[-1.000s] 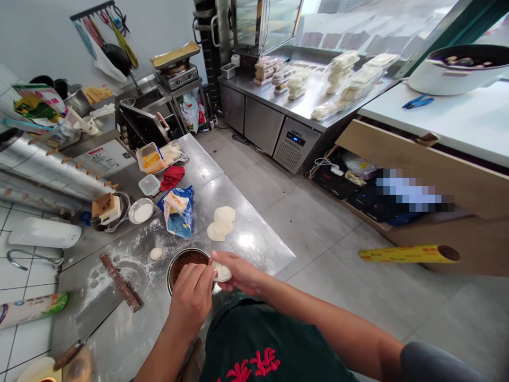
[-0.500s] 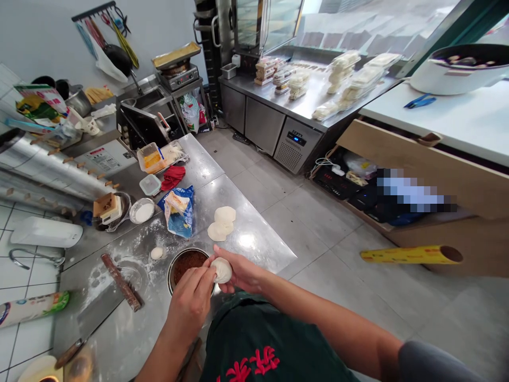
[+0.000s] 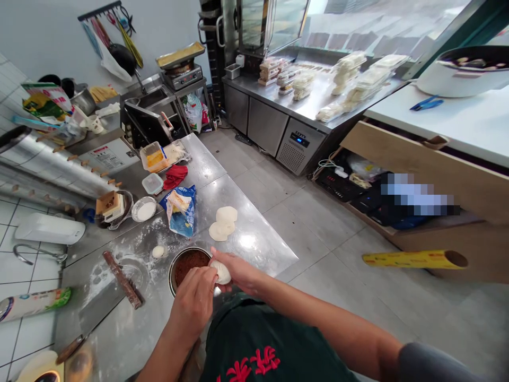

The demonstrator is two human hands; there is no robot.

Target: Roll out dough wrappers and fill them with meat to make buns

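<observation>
A round, pale filled dough bun [image 3: 221, 272] is between my two hands. My right hand [image 3: 237, 270] cradles it from the right side, with the thumb up along its top. The fingers of my left hand [image 3: 198, 292] pinch the bun's left edge, and what lies under those fingertips is hidden. Just left of the hands stands a metal bowl of dark brown filling [image 3: 190, 265], partly covered by my left hand. Flat round dough wrappers [image 3: 222, 225] lie on the steel table beyond. A small dough ball [image 3: 158, 251] sits near the bowl.
A brown rolling pin [image 3: 122, 279] lies on the floured steel table [image 3: 258, 241], beside a large knife [image 3: 91, 321]. Further back are a blue bag [image 3: 181, 212], a bowl of white flour [image 3: 143, 209] and a red cloth [image 3: 175, 176]. The table edge runs diagonally right of the hands.
The bun has turned slightly in my hands, and its pleated side now shows less. The whole view has shifted a little. Both hands stay on the bun.
</observation>
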